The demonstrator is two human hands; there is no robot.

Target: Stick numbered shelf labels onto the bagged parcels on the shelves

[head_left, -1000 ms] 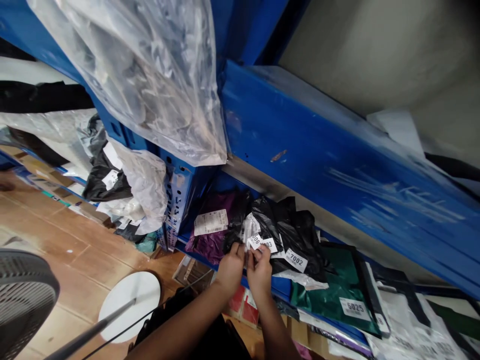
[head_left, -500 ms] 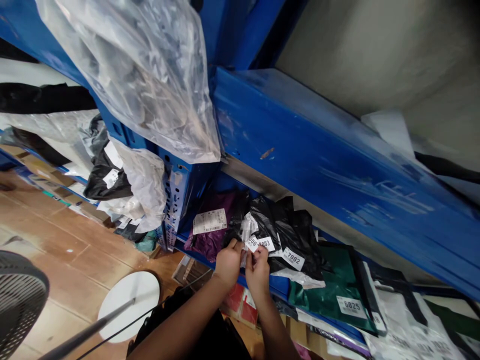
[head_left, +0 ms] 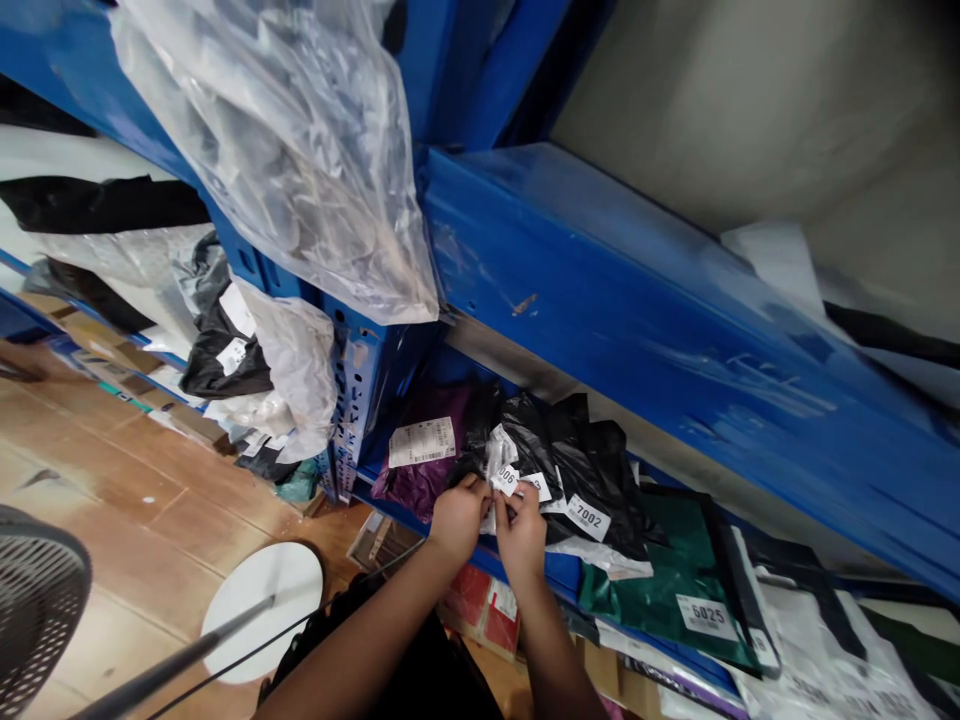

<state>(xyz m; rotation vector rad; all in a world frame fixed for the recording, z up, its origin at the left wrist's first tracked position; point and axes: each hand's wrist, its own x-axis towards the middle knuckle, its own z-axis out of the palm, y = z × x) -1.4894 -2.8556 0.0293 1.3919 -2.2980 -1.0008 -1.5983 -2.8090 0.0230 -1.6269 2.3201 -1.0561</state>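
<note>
My left hand (head_left: 459,512) is closed, its fingertips pinching the edge of a small clear plastic bag (head_left: 496,450). Beside it my right hand (head_left: 523,528) pinches the same bag just below a white label ending in 006 (head_left: 507,479). Both hands meet at the front of a low shelf. To their right lie black plastic parcels (head_left: 592,450), one bearing a label that reads 7002 (head_left: 588,517). A purple parcel (head_left: 420,485) with a large white label (head_left: 421,442) lies left of my left hand. The bag's lower part is hidden by my fingers.
A blue shelf beam (head_left: 600,300) crosses above my hands, and a large clear plastic bag (head_left: 300,160) hangs over the upper left. A green parcel (head_left: 652,580) labelled 6025 lies to the right. A fan (head_left: 45,610) and its round white base (head_left: 262,610) stand on the floor.
The label ending in 006 has tilted and now stands out more clearly, covering part of the neighbouring 003 label. My right hand has shifted slightly right and down. The view has moved a little.
</note>
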